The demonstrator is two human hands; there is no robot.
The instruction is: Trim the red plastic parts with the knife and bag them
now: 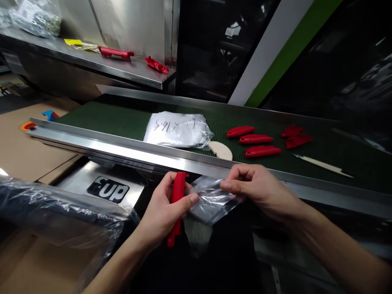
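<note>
A long red plastic part [178, 192] stands nearly upright in my left hand [165, 206], whose thumb also touches the edge of a clear plastic bag [212, 200]. My right hand [257, 185] pinches the bag's other side between thumb and fingers. The bag is held in front of the conveyor's near rail. Beyond it on the green belt lie a stack of clear bags with handwriting [177, 130], a round cream-coloured disc [221, 150] and several red parts [262, 151].
A thin knife-like tool [321, 164] lies on the belt at the right. The conveyor's metal rail [122, 148] runs across. A steel shelf [137, 73] holds two red pieces and a bag of metal parts. A plastic-lined box [61, 208] stands at the lower left.
</note>
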